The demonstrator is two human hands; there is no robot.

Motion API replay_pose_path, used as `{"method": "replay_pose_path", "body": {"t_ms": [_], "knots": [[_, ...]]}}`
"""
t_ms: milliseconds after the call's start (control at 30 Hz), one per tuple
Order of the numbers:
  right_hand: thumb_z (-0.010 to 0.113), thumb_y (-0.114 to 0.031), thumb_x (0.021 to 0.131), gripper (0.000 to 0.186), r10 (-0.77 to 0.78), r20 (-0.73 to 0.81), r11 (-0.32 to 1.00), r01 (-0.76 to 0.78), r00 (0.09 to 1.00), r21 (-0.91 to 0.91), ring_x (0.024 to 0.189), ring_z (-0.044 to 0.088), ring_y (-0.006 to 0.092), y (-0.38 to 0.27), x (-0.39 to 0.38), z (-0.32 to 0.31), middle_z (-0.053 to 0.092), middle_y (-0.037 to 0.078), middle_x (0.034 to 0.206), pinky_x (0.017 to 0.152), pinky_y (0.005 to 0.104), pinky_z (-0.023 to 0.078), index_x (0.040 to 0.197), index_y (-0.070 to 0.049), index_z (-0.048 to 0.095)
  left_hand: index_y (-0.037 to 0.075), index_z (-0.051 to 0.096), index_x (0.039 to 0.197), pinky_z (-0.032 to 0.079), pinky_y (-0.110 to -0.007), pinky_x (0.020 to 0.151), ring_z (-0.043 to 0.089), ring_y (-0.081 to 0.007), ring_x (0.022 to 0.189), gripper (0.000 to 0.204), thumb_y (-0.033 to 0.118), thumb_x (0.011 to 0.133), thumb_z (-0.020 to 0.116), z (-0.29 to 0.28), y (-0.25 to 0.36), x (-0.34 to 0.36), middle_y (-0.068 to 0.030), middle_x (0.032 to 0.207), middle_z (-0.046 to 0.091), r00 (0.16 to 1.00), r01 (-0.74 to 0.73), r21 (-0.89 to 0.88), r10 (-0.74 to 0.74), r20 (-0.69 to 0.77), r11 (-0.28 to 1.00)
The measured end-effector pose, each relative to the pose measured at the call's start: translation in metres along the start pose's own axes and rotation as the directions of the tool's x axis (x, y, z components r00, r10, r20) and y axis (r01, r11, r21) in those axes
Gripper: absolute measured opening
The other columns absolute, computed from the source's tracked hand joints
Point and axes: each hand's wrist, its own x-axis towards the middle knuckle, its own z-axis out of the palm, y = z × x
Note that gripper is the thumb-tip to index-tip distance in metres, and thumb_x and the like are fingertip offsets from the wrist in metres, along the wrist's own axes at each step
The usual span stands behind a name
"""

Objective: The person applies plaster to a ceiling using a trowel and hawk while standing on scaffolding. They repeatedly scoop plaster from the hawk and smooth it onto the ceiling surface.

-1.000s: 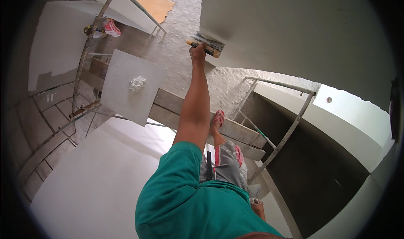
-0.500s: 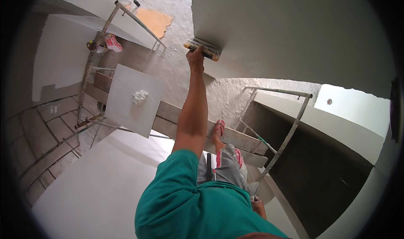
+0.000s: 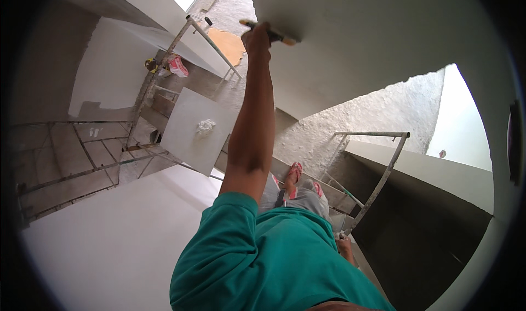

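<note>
Left hand [image 3: 256, 38], far centre, closed round handle of wide trowel [image 3: 278, 37] at grey surface [image 3: 378, 42]; blade hard to make out in shade. Right hand [image 3: 345, 247], near right, partly hidden by green shirt [image 3: 296, 250]; cannot tell grip. Left: white board [image 3: 183, 111] bearing white paste lump [image 3: 205, 127]. Farther left, pink-and-white bag [image 3: 177, 66], contents unseen.

Two metal scaffold frames stand in here, one toward the far left [image 3: 201, 31] and one to the right [image 3: 378, 184], both stained and scuffed. By the left one I can see a pink-and-white bag [image 3: 178, 66] beside a small yellow-and-black item [image 3: 151, 65]. A tan sheet [image 3: 227, 47] with a ragged edge lies past the top rail. Rightward opens a dark recess [image 3: 422, 245].
</note>
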Motion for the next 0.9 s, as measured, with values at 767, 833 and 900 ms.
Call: {"method": "replay_pose_path", "body": {"t_ms": [767, 833, 900], "knots": [[0.065, -0.017, 0.080, 0.030, -0.685, 0.034, 0.728, 0.686, 0.728, 0.000, 0.050, 0.047, 0.0062, -0.359, -0.135, -0.015, 0.052, 0.000, 0.059, 0.045, 0.0234, 0.037, 0.104, 0.001, 0.061, -0.003, 0.050, 0.113, 0.041, -0.030, 0.090, 0.055, -0.0165, 0.095, 0.044, -0.004, 0.071, 0.062, -0.147, 0.054, -0.230, -0.0076, 0.101, 0.057, 0.960, -0.114, -0.209, 0.162, 0.227, 0.971], [0.068, -0.019, 0.079, 0.042, -0.783, 0.082, 0.608, 0.787, 0.616, -0.104, 0.056, 0.053, 0.0102, -0.408, -0.169, 0.001, 0.059, 0.007, 0.065, 0.053, 0.0269, 0.044, 0.113, 0.003, 0.058, -0.001, 0.047, 0.116, 0.041, -0.030, 0.090, 0.054, -0.0159, 0.094, 0.048, -0.003, 0.071, 0.063, -0.154, 0.051, -0.246, -0.0065, 0.102, 0.055, 0.969, -0.095, -0.217, 0.140, 0.202, 0.971], [0.070, -0.021, 0.078, 0.049, -0.873, 0.131, 0.450, 0.879, 0.470, -0.156, 0.062, 0.057, 0.0147, -0.437, -0.186, 0.019, 0.064, 0.014, 0.073, 0.061, 0.0304, 0.047, 0.116, 0.004, 0.055, 0.000, 0.044, 0.120, 0.041, -0.031, 0.091, 0.052, -0.0161, 0.098, 0.052, -0.004, 0.072, 0.063, -0.155, 0.061, -0.259, -0.0062, 0.106, 0.053, 0.967, -0.095, -0.208, 0.139, 0.211, 0.974]]}}
